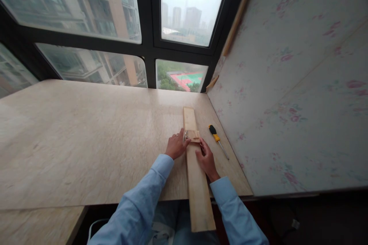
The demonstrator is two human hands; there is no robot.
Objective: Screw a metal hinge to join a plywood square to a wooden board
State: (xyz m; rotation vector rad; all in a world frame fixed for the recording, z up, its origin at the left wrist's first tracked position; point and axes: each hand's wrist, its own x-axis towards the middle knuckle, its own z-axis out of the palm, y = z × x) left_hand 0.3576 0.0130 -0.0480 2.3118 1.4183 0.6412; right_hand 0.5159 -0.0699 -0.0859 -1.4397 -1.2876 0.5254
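Observation:
A long pale wooden board [199, 195] lies flat on the stone-patterned sill, its near end jutting past the front edge. Across its upper part rests a small wooden block [194, 135]. A small shiny metal piece [186, 135] shows at the block's left end; its kind is too small to make out. My left hand [176, 146] grips the block's left end, thumb near its front edge and fingers beside the metal piece. On the other side, my right hand [207, 159] pinches the block's right end, with its fingertips partly hidden. A black and yellow screwdriver [215, 136] lies right of the board.
The wide sill [86, 134] stretches left to the dark-framed windows [149, 49]. A flower-patterned wall [287, 103] rises close by on the right, beyond the screwdriver. The sill's front edge runs just before my body.

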